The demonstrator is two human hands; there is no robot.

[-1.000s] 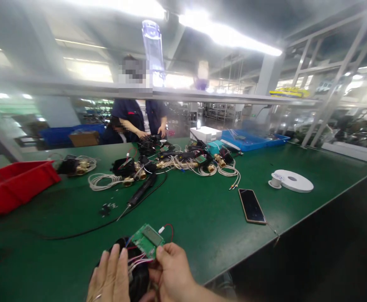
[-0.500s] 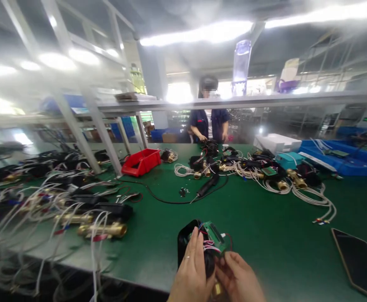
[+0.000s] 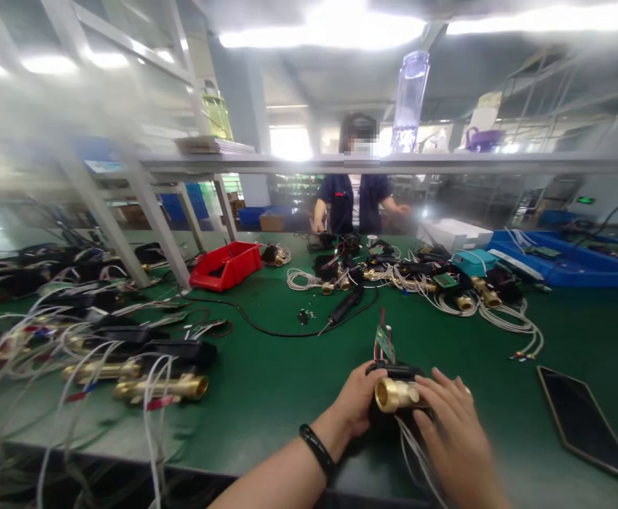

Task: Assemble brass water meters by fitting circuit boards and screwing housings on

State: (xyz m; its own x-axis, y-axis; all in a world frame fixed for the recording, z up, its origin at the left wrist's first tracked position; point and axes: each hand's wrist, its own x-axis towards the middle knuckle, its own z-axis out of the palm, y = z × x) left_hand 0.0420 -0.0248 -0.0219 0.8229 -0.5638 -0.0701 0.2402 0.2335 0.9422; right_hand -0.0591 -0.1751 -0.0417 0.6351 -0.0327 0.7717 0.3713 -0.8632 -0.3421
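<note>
A black-housed meter with a brass pipe body (image 3: 394, 396) is between my hands near the table's front edge. My left hand (image 3: 359, 399) is wrapped round its left end, thumb by the pipe opening. Across the right part of the brass lies my right hand (image 3: 450, 417), its fingers spread over it. A small green circuit board (image 3: 385, 345) on red and white wires stands up behind the housing. White cables (image 3: 415, 452) hang from its underside.
Similar brass assemblies (image 3: 163, 387) with cables crowd the left, more (image 3: 394, 272) lie at the back. A black electric screwdriver (image 3: 346, 305), red bin (image 3: 227, 266), blue tray (image 3: 585, 265) and phone (image 3: 585, 417) are around. A person (image 3: 356, 201) stands opposite behind the shelf (image 3: 319, 164).
The meter has been turned so its brass pipe shows and lies across. My left hand has shifted to its left end, my right hand onto the pipe. The view has shifted slightly.
</note>
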